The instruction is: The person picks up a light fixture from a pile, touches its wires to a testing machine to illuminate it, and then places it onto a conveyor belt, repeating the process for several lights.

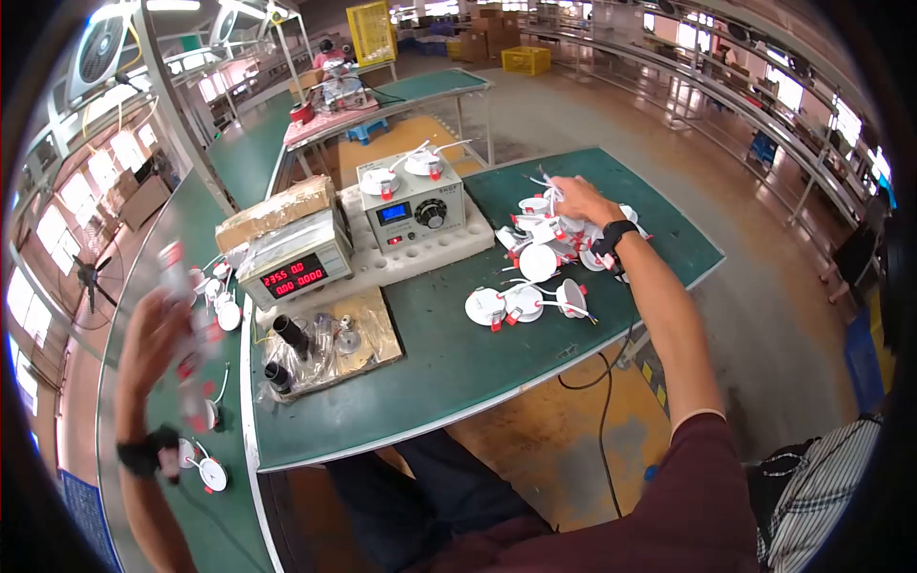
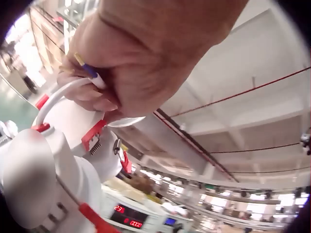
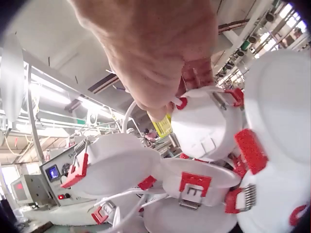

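Raised at the left, my left hand point(image 1: 153, 339) holds a bunch of white downlights point(image 1: 196, 353) with red clips, blurred in the head view. In the left wrist view the curled fingers point(image 2: 90, 97) grip a white cable point(image 2: 68, 90) with a bare-ended blue wire, and the lamp bodies point(image 2: 73, 121) hang below. My right hand point(image 1: 585, 201) is over a pile of similar downlights point(image 1: 538, 263) on the green table, holding white cables near its fingertips. Up close, a downlight point(image 3: 206, 126) sits right below those fingers, partly covering them.
A power meter point(image 1: 294, 277) with red digits and a grey supply box point(image 1: 411, 210) stand behind a board with black cylinders point(image 1: 291, 334). Three downlights point(image 1: 523, 302) lie in front of the pile. More lamps point(image 1: 212, 473) lie on the left bench. A cable point(image 1: 604, 420) hangs below the table edge.
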